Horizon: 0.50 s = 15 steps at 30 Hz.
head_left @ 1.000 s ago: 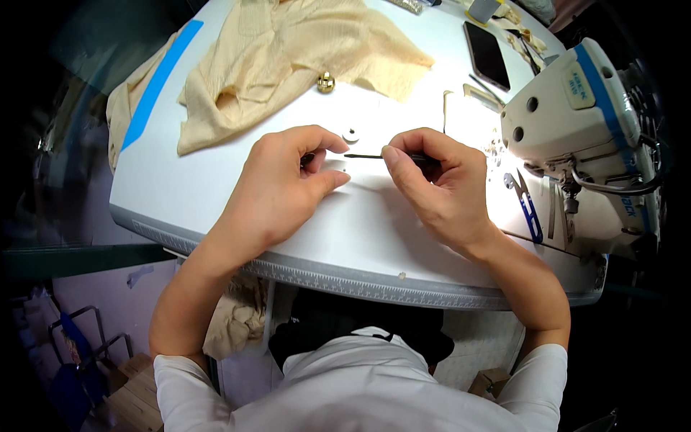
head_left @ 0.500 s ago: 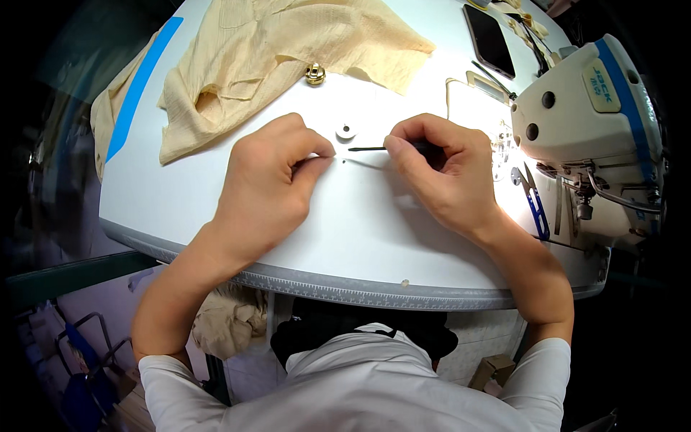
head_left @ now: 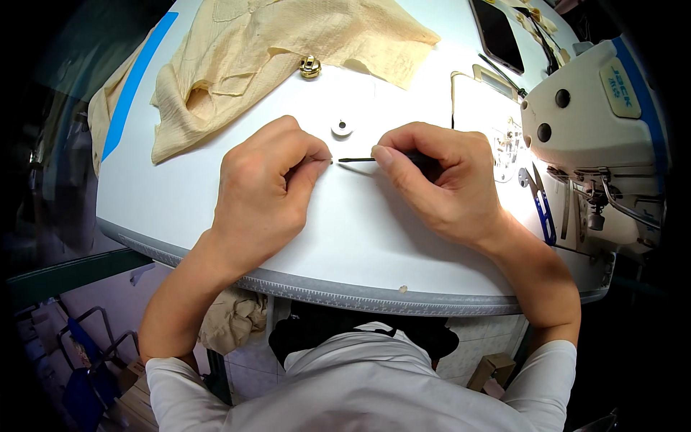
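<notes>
My right hand (head_left: 439, 180) grips a thin black screwdriver (head_left: 356, 160) that lies level over the white table (head_left: 360, 245), its tip pointing left. My left hand (head_left: 266, 194) is closed just left of that tip, its thumb and forefinger pinched on something tiny that I cannot make out. A small white bobbin (head_left: 342, 128) lies on the table just beyond the two hands.
Cream fabric (head_left: 273, 50) is heaped at the far left with a brass bobbin case (head_left: 310, 68) at its edge. A white sewing machine (head_left: 597, 115) stands at the right, blue snips (head_left: 541, 209) below it. A dark phone (head_left: 497, 32) lies at the back.
The hands have eased slightly apart, so a small gap shows between the screwdriver tip and my left fingers. The view has shifted a little.
</notes>
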Tool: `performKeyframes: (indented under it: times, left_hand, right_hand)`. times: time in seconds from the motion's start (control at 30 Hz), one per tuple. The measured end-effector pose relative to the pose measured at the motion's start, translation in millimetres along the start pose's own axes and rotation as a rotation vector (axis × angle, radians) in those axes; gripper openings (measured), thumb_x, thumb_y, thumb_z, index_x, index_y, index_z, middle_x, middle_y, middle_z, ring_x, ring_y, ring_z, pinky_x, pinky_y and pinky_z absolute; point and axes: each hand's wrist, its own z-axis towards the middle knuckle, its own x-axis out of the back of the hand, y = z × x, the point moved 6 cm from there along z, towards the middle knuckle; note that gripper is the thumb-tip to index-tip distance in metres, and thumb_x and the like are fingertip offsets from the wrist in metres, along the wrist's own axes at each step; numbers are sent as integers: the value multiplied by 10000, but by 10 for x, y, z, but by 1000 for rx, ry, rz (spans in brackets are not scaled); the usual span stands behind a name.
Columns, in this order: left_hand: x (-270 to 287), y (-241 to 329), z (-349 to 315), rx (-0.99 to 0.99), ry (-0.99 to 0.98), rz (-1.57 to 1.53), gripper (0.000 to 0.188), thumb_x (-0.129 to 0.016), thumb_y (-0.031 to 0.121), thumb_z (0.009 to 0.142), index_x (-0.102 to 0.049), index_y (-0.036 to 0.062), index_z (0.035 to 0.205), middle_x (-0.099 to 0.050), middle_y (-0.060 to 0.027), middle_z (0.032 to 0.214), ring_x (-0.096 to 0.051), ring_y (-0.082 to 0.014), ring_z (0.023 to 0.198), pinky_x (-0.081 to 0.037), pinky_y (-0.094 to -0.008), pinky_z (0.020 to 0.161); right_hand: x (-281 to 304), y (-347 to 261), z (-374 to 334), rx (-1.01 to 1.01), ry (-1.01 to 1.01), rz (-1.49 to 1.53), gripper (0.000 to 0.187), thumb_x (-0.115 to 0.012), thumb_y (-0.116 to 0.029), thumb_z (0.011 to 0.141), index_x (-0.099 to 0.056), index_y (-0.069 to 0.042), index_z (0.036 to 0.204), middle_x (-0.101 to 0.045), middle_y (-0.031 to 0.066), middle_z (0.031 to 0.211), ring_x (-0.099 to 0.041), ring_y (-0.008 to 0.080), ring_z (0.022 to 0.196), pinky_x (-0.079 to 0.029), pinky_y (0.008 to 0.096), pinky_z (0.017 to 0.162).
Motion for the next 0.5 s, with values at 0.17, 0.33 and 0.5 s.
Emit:
performKeyframes:
  times: [0.17,0.33,0.5]
  left_hand:
    - [-6,9,1,-4,3,-2,93,-665,-93,788,-652,-27,852,-549,-69,755,-513,-135,626,-400,-262,564]
    - [3,19,-7,-12,8,-5,90,-666,-91,786,-649,-26,846,-549,-69,753,-512,-137,626,-400,-262,566]
    - [-8,24,-15,-27,-6,-17,89,-671,-92,782,-643,-27,836,-551,-71,754,-518,-144,630,-405,-267,568]
  right_hand:
    - [-1,-40,6,-19,19,-9,77,-674,-61,844,-707,8,835,-629,77,606,-544,90,504,-432,241,479]
    - [-16,-54,3,0,27,-30,73,-672,-56,835,-702,8,815,-637,96,612,-553,113,495,-432,251,474]
    - [-15,-32,-12,43,-2,-59,102,-687,-66,888,-706,33,876,-616,-2,627,-470,20,528,-356,198,459]
